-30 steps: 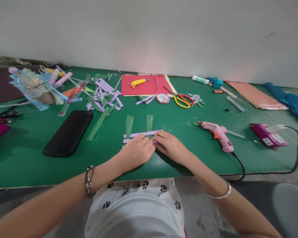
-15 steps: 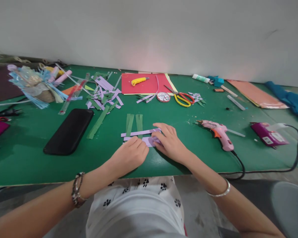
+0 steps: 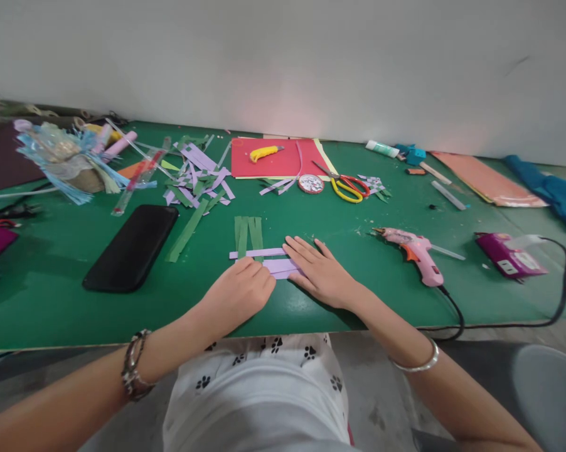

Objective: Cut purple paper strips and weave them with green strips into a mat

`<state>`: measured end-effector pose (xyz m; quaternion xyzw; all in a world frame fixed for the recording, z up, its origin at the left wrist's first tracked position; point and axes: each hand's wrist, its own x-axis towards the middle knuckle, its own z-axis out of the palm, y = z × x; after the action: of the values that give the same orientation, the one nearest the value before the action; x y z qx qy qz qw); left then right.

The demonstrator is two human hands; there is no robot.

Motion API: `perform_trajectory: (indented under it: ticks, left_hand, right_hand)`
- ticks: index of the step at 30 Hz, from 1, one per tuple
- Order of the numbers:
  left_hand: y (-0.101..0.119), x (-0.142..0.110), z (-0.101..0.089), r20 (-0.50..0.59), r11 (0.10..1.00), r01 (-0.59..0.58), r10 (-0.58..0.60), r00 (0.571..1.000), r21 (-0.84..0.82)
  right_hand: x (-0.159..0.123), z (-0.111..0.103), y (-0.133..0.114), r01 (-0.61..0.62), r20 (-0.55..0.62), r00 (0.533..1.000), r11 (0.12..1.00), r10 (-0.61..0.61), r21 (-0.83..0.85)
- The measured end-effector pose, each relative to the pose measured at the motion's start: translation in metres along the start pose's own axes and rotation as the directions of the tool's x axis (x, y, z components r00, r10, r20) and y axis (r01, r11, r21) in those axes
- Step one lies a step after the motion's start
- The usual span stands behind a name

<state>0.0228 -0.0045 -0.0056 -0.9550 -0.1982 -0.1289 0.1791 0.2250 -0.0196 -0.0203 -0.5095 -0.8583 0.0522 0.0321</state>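
Observation:
Lilac paper strips (image 3: 279,268) lie sideways across green paper strips (image 3: 241,233), crossing each other in front of me. One narrow lilac strip (image 3: 266,253) lies a little above the wider ones. My left hand (image 3: 243,290) is closed over the left part of the strips, with its curled fingertips at the crossing. It covers the lower ends of the green strips. Flat on the right ends of the lilac strips rests my right hand (image 3: 323,271), its fingers stretched out and the thumb apart.
A black phone (image 3: 131,250) lies left, near a loose green strip (image 3: 187,237) and a heap of paper strips (image 3: 202,166). Behind are red paper (image 3: 245,164), a yellow cutter (image 3: 264,153) and scissors (image 3: 347,189). A pink glue gun (image 3: 417,248) with its cord lies right.
My right hand has gone from curled fingers at the lilac strips to lying flat on them. The green strips' upper ends have shifted closer together, and my left hand has moved slightly left.

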Motion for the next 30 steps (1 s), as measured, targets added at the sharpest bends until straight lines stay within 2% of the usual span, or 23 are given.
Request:
perform_trajectory:
  ticks: [2, 4, 6, 7, 11, 14, 23, 30]
  left_hand:
    - [-0.006, -0.003, -0.001, -0.020, 0.993, 0.070, -0.072, 0.997, -0.090]
    - [-0.013, -0.006, -0.001, -0.032, 0.963, 0.210, -0.219, 0.975, -0.167]
    - [-0.019, -0.009, 0.004, 0.002, 0.921, 0.327, -0.334, 0.942, -0.209]
    - [-0.021, -0.009, 0.008, 0.042, 0.909, 0.355, -0.355, 0.934, -0.217]
    - [-0.021, -0.011, 0.024, 0.259, 0.909, 0.361, -0.304, 0.917, -0.210]
    - [-0.019, -0.013, 0.029, 0.360, 0.898, 0.385, -0.294, 0.885, -0.212]
    - [-0.018, -0.013, 0.024, 0.418, 0.867, 0.446, -0.328, 0.847, -0.223]
    - [-0.021, -0.013, 0.024, 0.428, 0.870, 0.445, -0.326, 0.843, -0.212]
  right_hand:
    - [-0.001, -0.001, -0.002, -0.019, -0.006, 1.000, 1.000, 0.020, 0.016]
    - [0.001, -0.003, -0.006, -0.054, -0.030, 0.998, 0.998, 0.055, 0.043]
    - [0.006, -0.005, -0.012, -0.076, -0.058, 0.995, 0.995, 0.080, 0.071]
    - [0.009, -0.006, -0.017, -0.077, -0.067, 0.994, 0.994, 0.082, 0.079]
    - [0.025, -0.003, -0.032, -0.061, -0.044, 0.997, 0.997, 0.063, 0.053]
    - [0.030, 0.002, -0.037, -0.069, 0.011, 0.998, 0.997, 0.069, 0.020]
    - [0.026, 0.001, -0.037, -0.132, 0.093, 0.987, 0.991, 0.133, -0.024]
    - [0.025, 0.003, -0.036, -0.124, 0.075, 0.989, 0.992, 0.126, -0.025]
